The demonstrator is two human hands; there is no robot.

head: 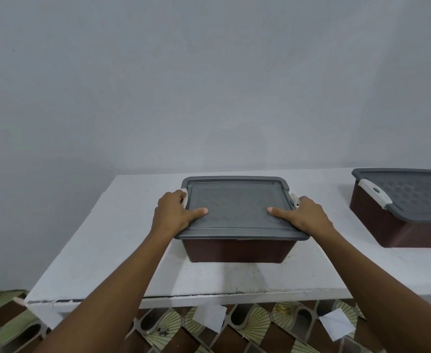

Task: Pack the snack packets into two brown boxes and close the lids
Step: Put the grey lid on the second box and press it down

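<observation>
Head view, looking down my two bare forearms. A brown box (237,250) stands at the middle of a white table (123,240), its grey lid (237,202) lying flat on the rim and hiding what is inside. My left hand (176,212) clasps the lid's left edge: the thumb (199,212) lies straight on the textured top, pointing inward, and the fingers curl down over the side, covering most of a white latch (185,197). My right hand (308,215) mirrors it on the right edge, with its thumb (276,211) flat on the top and its fingers bent down the side beside the other white latch (293,200), of which only a small part shows. I cannot tell whether either latch is snapped home. The two hands are well apart, one on each side of the lid, the thumb tips facing each other across it. A second brown box (413,233) sits on the same table well to the right, partly cut off by the frame; its own grey lid (418,189) is on, and the white latch on its left side (374,193) lies down across the lid's edge. A plain pale wall (209,85) rises behind the table. Below the near table edge is a patterned tile floor (255,324), on which lie two white paper squares (209,318) (338,324).
</observation>
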